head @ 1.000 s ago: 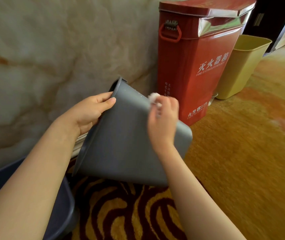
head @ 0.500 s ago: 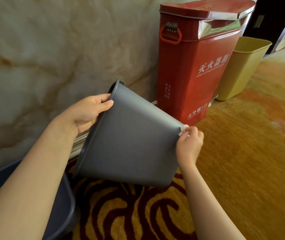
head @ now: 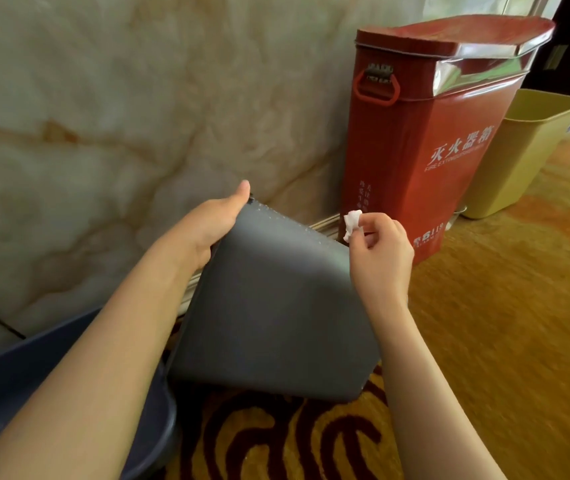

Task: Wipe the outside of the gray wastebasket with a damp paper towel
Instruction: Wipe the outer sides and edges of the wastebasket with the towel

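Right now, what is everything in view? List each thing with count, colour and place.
wastebasket: one, gray, tilted on its side at centre, water drops along its upper edge
paper towel: one, white, wadded, at the wastebasket's far corner
fire extinguisher box: one, red, against the wall
yellow bin: one, right of the box
dark blue tub: one, lower left
carpet: gold, dark red swirls
left hand: grips the wastebasket's rim
right hand: fingers pinch the towel

Gray wastebasket [head: 276, 306] tipped sideways, droplets along top edge; crumpled white paper towel [head: 352, 224] beside base.
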A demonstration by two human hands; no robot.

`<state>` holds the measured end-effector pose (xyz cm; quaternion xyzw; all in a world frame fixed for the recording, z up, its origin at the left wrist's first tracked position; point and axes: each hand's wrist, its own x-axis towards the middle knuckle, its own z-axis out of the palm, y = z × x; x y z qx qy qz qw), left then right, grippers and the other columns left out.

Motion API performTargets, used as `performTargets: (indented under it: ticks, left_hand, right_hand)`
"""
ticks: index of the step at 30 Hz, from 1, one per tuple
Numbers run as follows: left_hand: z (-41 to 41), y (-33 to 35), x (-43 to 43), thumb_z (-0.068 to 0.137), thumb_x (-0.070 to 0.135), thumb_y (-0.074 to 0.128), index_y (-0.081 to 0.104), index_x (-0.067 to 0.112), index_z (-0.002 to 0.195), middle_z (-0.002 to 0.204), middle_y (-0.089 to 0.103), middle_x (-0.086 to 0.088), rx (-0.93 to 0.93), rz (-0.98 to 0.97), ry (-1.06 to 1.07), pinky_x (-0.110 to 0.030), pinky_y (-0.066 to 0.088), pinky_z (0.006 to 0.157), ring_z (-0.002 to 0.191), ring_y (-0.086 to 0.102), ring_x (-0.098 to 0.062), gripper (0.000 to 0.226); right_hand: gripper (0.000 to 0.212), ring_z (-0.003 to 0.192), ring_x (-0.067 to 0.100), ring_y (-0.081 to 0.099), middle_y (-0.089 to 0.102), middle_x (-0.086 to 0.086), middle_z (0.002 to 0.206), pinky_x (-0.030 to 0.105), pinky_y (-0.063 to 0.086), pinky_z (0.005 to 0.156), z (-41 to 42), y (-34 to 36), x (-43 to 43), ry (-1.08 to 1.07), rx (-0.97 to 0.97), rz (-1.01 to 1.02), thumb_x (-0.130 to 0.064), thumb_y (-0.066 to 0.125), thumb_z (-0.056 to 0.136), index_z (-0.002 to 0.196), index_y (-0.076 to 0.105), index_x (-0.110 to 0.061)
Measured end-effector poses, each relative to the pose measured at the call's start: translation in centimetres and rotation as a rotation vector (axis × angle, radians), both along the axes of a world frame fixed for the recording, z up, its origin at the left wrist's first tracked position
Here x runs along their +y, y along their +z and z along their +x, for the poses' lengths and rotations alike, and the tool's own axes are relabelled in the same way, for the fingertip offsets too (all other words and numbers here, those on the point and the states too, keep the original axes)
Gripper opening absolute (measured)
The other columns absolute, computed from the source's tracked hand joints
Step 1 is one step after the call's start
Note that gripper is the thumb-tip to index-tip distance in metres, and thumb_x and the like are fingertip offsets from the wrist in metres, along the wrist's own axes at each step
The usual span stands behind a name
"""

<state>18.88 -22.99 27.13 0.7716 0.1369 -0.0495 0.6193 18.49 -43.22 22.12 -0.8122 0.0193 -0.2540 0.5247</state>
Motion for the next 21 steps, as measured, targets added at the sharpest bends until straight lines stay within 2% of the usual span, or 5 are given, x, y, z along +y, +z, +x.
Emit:
performTargets:
  ticks: [5, 10, 13, 16, 21]
  left_hand:
    - [0.0, 0.8, 0.1, 0.09, 0.028, 0.054, 0.064, 0.012, 0.079, 0.064, 0.069, -0.001, 0.056, -0.177, 0.083, -0.023, 0.052, 0.059, 0.058, 0.064, -0.015, 0.023]
    - [-0.5, 0.7, -0.8, 0.087, 0.024, 0.058, 0.071, 0.011, 0.065, 0.058, 0.071, -0.001, 0.015, -0.284, 0.068, -0.023, 0.053, 0.059, 0.05, 0.066, -0.014, 0.028]
    - [-1.1, -0.6, -1.5, 0.089, 0.023, 0.053, 0.076, 0.009, 0.066, 0.071, 0.075, -0.005, -0.072, -0.399, -0.015, -0.023, 0.057, 0.059, 0.065, 0.071, -0.014, 0.036]
    - [-2.0, -2.7, -1.9, 0.091, 0.023, 0.048, 0.078, 0.018, 0.086, 0.091, 0.076, -0.003, -0.137, -0.436, -0.117, -0.028, 0.054, 0.079, 0.09, 0.07, -0.015, 0.03]
    - [-2.5, -4.7, -1.0, 0.083, 0.03, 0.052, 0.076, 0.019, 0.094, 0.097, 0.075, -0.004, -0.142, -0.488, -0.165, -0.026, 0.054, 0.077, 0.096, 0.068, -0.014, 0.029]
  right_hand:
    - [0.012, 0.067, 0.005, 0.046, 0.06, 0.008, 0.094, 0.02, 0.035, 0.061, -1.8, -1.3, -1.2, -0.013, 0.088, 0.014, -0.005, 0.054, 0.086, 0.092, 0.063, -0.011]
    - [0.013, 0.071, 0.011, 0.05, 0.058, 0.009, 0.091, 0.012, 0.031, 0.057, -1.8, 0.3, 0.8, 0.074, 0.006, -0.008, -0.002, 0.055, 0.085, 0.092, 0.064, -0.008]
    - [0.014, 0.078, 0.016, 0.053, 0.055, 0.005, 0.092, 0.011, 0.031, 0.065, -0.8, 2.9, 3.8, 0.182, -0.112, -0.022, -0.003, 0.057, 0.085, 0.096, 0.065, -0.008]
    - [0.019, 0.086, 0.017, 0.055, 0.058, 0.009, 0.103, 0.017, 0.039, 0.074, 0.3, 4.3, 6.5, 0.305, -0.117, -0.037, -0.008, 0.056, 0.088, 0.105, 0.064, -0.009]
    - [0.022, 0.101, 0.031, 0.053, 0.06, 0.016, 0.106, 0.033, 0.041, 0.087, 0.7, 2.0, 7.6, 0.428, -0.013, -0.187, -0.01, 0.05, 0.092, 0.109, 0.064, -0.006]
